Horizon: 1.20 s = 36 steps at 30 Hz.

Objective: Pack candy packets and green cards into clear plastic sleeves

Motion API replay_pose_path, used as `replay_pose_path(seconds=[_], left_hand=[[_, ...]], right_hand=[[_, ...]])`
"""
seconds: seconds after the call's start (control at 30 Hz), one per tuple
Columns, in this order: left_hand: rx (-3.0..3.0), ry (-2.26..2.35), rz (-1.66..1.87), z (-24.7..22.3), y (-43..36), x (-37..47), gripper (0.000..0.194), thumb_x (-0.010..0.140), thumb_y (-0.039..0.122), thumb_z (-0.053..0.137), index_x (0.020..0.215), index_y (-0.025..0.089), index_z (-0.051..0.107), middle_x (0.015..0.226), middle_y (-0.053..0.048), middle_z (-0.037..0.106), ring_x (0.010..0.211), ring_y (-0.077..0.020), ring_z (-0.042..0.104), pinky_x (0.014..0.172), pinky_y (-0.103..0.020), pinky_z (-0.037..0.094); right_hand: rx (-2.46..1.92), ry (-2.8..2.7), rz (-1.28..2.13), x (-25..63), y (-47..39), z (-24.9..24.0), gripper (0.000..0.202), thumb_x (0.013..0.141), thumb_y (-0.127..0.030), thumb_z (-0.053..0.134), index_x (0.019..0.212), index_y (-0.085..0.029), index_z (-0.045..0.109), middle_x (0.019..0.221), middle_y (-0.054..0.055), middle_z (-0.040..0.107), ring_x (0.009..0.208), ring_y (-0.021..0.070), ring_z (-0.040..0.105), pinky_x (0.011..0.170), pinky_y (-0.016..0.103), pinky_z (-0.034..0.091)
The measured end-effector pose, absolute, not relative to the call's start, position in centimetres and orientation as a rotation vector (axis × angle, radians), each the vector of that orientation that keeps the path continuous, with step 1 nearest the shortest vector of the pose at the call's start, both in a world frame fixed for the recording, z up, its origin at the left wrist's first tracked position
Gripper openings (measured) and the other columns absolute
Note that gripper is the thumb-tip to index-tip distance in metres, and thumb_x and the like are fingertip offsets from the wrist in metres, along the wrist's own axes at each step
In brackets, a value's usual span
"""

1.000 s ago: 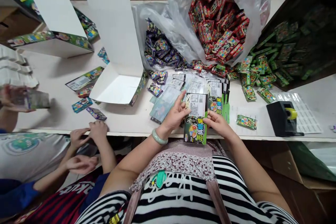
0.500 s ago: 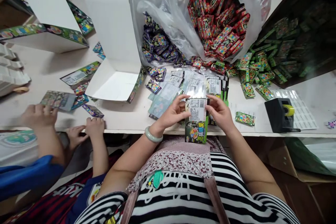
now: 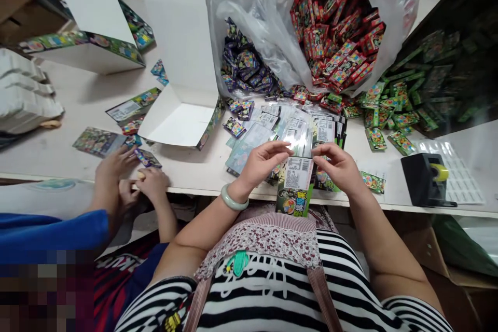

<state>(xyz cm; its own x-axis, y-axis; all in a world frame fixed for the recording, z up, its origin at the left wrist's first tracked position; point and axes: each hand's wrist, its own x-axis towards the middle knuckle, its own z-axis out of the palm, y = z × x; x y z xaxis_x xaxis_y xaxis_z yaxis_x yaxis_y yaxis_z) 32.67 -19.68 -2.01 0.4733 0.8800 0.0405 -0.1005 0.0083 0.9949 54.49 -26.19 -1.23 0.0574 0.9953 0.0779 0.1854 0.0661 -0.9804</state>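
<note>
Where hands (image 3: 264,163) grip, pouch (image 3: 296,187) hidden.

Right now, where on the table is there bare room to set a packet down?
Bare tabletop lies left of the open white box, and a strip lies between the green packets and the tape dispenser. Crowded: the sleeves beyond both hands.

My two hands, left hand (image 3: 261,162) and right hand (image 3: 339,165), pinch one green sachet pack (image 3: 296,191) between them, and three other hands (image 3: 112,165) belonging to people beside me rest at the surface (image 3: 78,109) edge. On the surface stand two open white cartons (image 3: 177,114), two clear plastic bags (image 3: 392,0), one of red packets (image 3: 334,31) and one of purple packets (image 3: 245,65), and one black tape dispenser (image 3: 426,179). The small packets are too many to count.
</note>
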Motion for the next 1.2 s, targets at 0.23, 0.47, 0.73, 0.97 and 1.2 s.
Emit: replay_pose_path(seconds=[0.23, 0.47, 0.73, 0.97, 1.2], left_hand=[[1.397, 0.753, 0.905, -1.0, -19.6, 33.2, 0.017, 0.078, 0.031, 0.079, 0.083, 0.016, 0.071, 0.084, -0.003, 0.073, 0.079, -0.0129, 0.067, 0.074, -0.026, 0.055], [1.429, 0.778, 0.901, -0.9, -19.0, 33.1, 0.018, 0.079, 0.031, 0.077, 0.075, 0.016, 0.067, 0.076, -0.001, 0.067, 0.07, -0.0109, 0.06, 0.065, -0.024, 0.049], [1.508, 0.592, 0.796, -2.0, -19.6, 31.7, 0.017, 0.085, 0.033, 0.076, 0.092, 0.018, 0.07, 0.096, -0.006, 0.071, 0.092, -0.0143, 0.067, 0.084, -0.029, 0.054], [1.571, 0.636, 0.853, -2.4, -19.1, 32.1, 0.016, 0.084, 0.034, 0.076, 0.088, 0.019, 0.07, 0.088, -0.004, 0.07, 0.085, -0.0142, 0.066, 0.076, -0.027, 0.055], [1.6, 0.772, 0.962, -3.8, -18.6, 32.2, 0.01, 0.08, 0.028, 0.077, 0.082, 0.021, 0.07, 0.084, -0.002, 0.071, 0.081, -0.0139, 0.067, 0.072, -0.026, 0.055]], right_hand=[[-1.354, -1.434, 0.988, 53.9, -25.7, 0.5, 0.027, 0.083, -0.046, 0.072, 0.082, -0.022, 0.062, 0.086, 0.004, 0.066, 0.075, 0.0165, 0.061, 0.061, 0.028, 0.05], [-1.403, -1.474, 1.096, 53.8, -24.7, 0.8, 0.026, 0.083, -0.045, 0.069, 0.08, -0.02, 0.066, 0.077, 0.003, 0.067, 0.065, 0.0148, 0.058, 0.057, 0.028, 0.046], [-1.262, -1.694, 0.85, 53.5, -26.7, 0.0, 0.012, 0.091, -0.034, 0.067, 0.086, -0.023, 0.065, 0.096, 0.007, 0.068, 0.091, 0.0194, 0.063, 0.066, 0.03, 0.053], [-1.228, -1.443, 1.094, 56.4, -27.4, -2.6, 0.027, 0.089, -0.041, 0.067, 0.11, -0.025, 0.066, 0.114, 0.008, 0.069, 0.105, 0.0223, 0.065, 0.087, 0.039, 0.055], [-2.281, -1.255, 0.572, 67.9, -28.5, -7.0, 0.02, 0.085, -0.021, 0.06, 0.098, -0.016, 0.074, 0.104, 0.011, 0.072, 0.097, 0.0256, 0.066, 0.095, 0.042, 0.049]])
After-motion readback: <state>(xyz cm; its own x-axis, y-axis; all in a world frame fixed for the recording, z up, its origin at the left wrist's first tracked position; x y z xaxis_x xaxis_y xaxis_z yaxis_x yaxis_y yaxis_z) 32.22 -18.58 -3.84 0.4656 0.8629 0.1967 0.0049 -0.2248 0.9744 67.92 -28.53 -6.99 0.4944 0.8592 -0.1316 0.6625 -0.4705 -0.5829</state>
